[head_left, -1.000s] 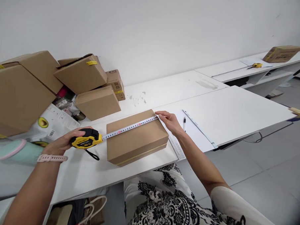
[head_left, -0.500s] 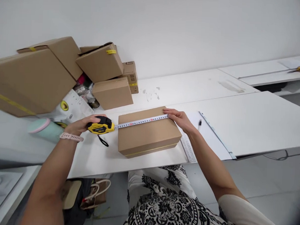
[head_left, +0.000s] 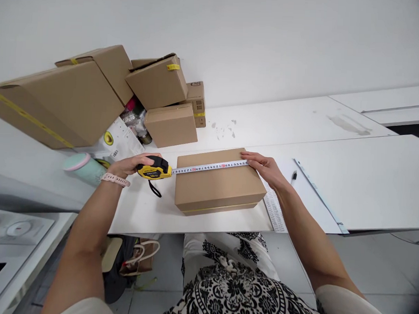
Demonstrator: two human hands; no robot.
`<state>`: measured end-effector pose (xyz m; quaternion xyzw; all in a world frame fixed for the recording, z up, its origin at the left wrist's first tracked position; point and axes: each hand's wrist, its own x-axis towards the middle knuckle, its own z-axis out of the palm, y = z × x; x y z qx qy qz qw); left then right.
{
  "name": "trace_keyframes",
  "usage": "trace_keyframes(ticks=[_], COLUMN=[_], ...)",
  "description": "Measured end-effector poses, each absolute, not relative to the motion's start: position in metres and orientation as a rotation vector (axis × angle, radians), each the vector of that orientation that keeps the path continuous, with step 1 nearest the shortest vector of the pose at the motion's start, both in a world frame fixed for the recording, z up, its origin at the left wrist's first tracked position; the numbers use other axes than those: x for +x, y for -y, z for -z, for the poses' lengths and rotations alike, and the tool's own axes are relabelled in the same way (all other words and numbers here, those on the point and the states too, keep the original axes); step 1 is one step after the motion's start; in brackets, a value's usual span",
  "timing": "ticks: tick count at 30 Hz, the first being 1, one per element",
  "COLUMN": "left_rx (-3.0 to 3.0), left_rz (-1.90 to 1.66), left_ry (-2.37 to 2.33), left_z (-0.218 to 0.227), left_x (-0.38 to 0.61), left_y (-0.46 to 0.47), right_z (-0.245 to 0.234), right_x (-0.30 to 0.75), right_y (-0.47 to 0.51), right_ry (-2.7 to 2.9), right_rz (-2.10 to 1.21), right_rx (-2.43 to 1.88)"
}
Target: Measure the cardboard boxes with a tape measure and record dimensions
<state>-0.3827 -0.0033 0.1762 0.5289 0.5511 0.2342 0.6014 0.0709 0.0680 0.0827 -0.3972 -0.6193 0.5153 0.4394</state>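
Observation:
A flat brown cardboard box [head_left: 218, 187] lies on the white table [head_left: 351, 158] in front of me. My left hand [head_left: 131, 165] is closed round a yellow and black tape measure case [head_left: 154, 168] just left of the box. Its white blade [head_left: 209, 166] runs across the box's far top edge. My right hand [head_left: 264, 167] pinches the blade's end down at the box's far right corner.
A heap of cardboard boxes [head_left: 94, 87] stands at the back left against the wall, with a mint cup [head_left: 84, 166] and packets beside it. A pen [head_left: 294, 177], a paper sheet [head_left: 308, 198] and a long ruler [head_left: 319, 194] lie right of the box. Bags [head_left: 135, 260] sit under the table.
The view has swung left, so box and hands sit further right in frame. Both hands keep the tape stretched over the box as before.

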Motion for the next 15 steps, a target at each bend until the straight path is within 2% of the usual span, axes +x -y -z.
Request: trace_keyframes(ticks=[9,15], left_rx=[1.234,1.239], left_rz=[-0.576,-0.659], left_ry=[-1.322,-1.35], left_z=[-0.179,-0.214], left_x=[-0.375,-0.34], left_y=[0.007,0.069], right_z=[-0.08,-0.096], right_x=[0.07,0.072], right_y=[-0.068,-0.073], right_ry=[1.544,1.38], right_rz=[-1.278,-1.107], right_rx=[-0.98,-1.056])
